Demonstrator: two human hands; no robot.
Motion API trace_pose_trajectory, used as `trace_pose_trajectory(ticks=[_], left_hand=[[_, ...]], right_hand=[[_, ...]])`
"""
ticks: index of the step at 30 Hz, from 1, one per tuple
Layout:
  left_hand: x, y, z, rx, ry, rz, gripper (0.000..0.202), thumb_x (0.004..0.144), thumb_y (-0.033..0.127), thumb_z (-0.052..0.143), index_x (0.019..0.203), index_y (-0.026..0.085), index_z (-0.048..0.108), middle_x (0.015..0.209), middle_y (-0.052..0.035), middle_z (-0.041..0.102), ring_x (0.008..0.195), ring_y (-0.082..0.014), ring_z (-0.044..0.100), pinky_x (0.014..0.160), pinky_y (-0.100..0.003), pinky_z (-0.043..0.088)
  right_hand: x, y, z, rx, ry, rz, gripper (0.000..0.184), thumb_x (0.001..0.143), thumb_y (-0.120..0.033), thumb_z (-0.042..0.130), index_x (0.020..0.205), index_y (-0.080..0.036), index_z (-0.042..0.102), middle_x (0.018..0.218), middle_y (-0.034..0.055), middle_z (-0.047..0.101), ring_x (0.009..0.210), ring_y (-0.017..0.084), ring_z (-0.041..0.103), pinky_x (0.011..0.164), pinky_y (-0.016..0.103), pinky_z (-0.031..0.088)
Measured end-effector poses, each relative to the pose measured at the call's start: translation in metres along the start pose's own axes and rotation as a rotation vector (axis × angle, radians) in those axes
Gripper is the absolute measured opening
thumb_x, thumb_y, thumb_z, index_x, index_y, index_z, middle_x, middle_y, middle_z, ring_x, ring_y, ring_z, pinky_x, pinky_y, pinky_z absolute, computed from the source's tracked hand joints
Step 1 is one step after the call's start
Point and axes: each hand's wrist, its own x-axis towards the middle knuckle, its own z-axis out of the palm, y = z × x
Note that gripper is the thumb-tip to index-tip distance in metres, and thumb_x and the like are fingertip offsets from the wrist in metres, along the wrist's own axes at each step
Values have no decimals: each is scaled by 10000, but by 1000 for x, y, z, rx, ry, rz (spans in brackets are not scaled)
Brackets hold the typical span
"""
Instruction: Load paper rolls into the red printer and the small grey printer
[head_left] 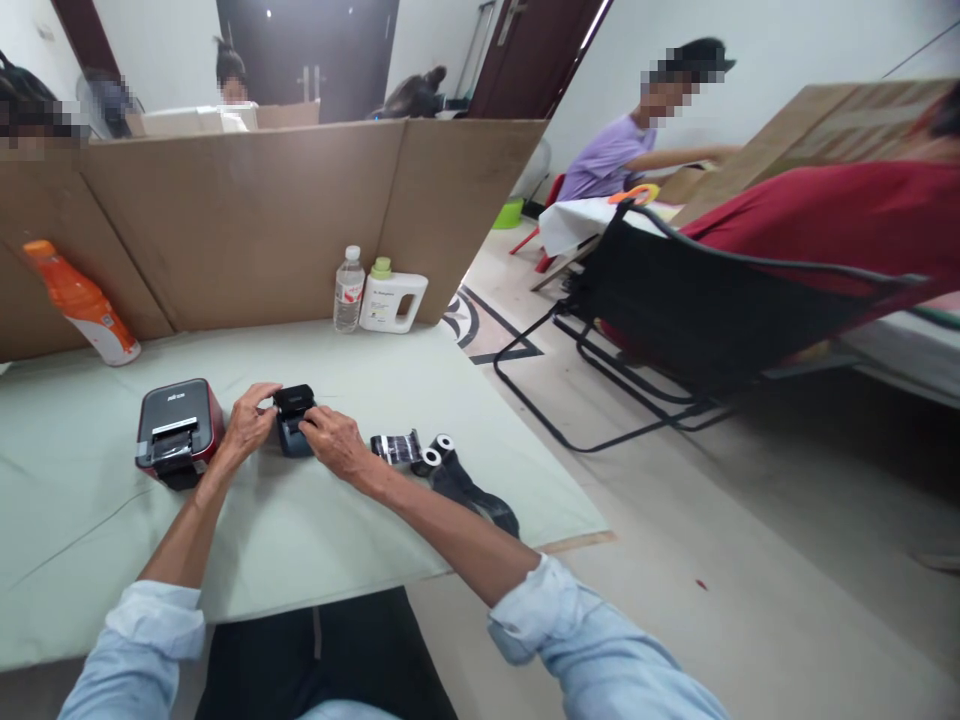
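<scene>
A small black device with its lid raised, looking like a portable label printer [295,442], rests on the cloth-covered table between my hands. My left hand [251,422] grips its left edge near the lid, thumb and fingers bent around it. Curled fingers of my right hand [334,438] press at its right side and over its opening; whatever lies under those fingertips is hidden. Just left of my left hand stands a larger dark grey and red label printer [178,425], with black film showing at its front. Rolls of black ribbon [431,456] lie beyond my right wrist.
A cardboard screen [277,220] closes off the table's far side. Before it stand an orange bottle [82,300], a clear water bottle [349,290] and a white jug [394,303]. Right of the table is a black folding chair [675,300]; other people sit farther off.
</scene>
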Motion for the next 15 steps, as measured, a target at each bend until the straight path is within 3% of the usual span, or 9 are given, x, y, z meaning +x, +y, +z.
trace_pose_trajectory(ticks=[3, 6, 10, 15], left_hand=[[-18, 2, -8, 123, -150, 75, 447, 796, 201, 623, 1219, 244, 762, 1463, -121, 609, 1367, -304, 587, 1048, -447, 574], [-32, 3, -10, 235, -236, 58, 607, 781, 246, 703, 1387, 233, 676, 1611, -149, 469, 1477, -358, 486, 1154, -513, 497], [-44, 5, -2, 358, -231, 13, 843, 711, 364, 852, 1497, 224, 579, 1666, -198, 374, 1492, -431, 454, 1174, -566, 466], [-53, 9, 7, 440, -212, 1, 826, 809, 399, 792, 1565, 245, 499, 1673, -206, 369, 1448, -449, 508, 1137, -596, 488]], right_hand=[[-3, -2, 2, -1, 15, 9, 248, 1048, -135, 521, 1048, -189, 763, 1132, 112, 728, 1011, 226, 617, 810, 302, 477], [-6, -4, 3, 15, 29, 20, 263, 1041, -126, 509, 1067, -188, 763, 1171, 131, 724, 1055, 238, 628, 854, 321, 506], [-12, -8, 3, 73, 75, 96, 226, 1002, -149, 570, 1145, -172, 743, 1427, 196, 620, 1258, 301, 587, 981, 408, 530], [-20, -16, 7, 146, 99, 133, 426, 975, -216, 645, 1391, -127, 617, 1587, 230, 483, 1400, 340, 509, 1061, 451, 526]])
